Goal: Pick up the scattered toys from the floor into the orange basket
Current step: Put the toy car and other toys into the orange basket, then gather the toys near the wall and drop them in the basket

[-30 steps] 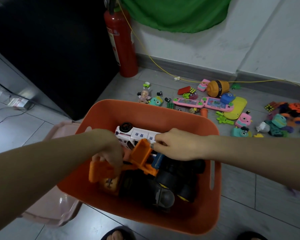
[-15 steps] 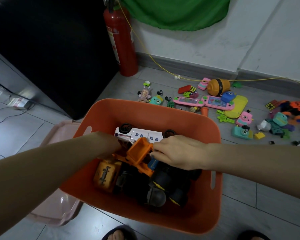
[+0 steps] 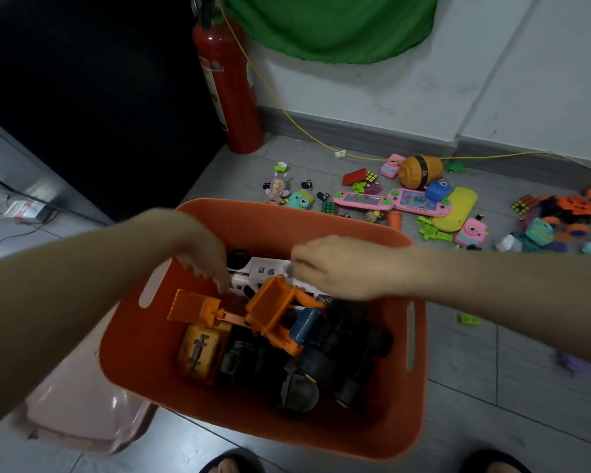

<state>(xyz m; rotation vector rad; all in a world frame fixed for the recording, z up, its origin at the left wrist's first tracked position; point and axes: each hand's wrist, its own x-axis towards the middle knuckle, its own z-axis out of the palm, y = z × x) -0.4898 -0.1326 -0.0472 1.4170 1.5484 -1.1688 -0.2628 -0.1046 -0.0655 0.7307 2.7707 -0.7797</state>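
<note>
1. On the grey tiled floor, centre: orange basket, slotted handles on both long walls, resting partly over a pink tray.
2. Inside the basket: orange excavator toy on top; white toy bus along the far wall; yellow-orange block; dark wheeled vehicles heaped at the near right.
3. Left hand: above the basket's far left, fingers pointing down and loosely spread, holding nothing; blurred.
4. Right hand: above the bus, fingers loosely bent, nothing seen in its grasp; blurred.
5. Beyond the basket, on the floor: pink handheld games, yellow pad, toy cameras, puzzle cubes, orange barrel toy.
6. Far corner: red fire extinguisher, upright.
</note>
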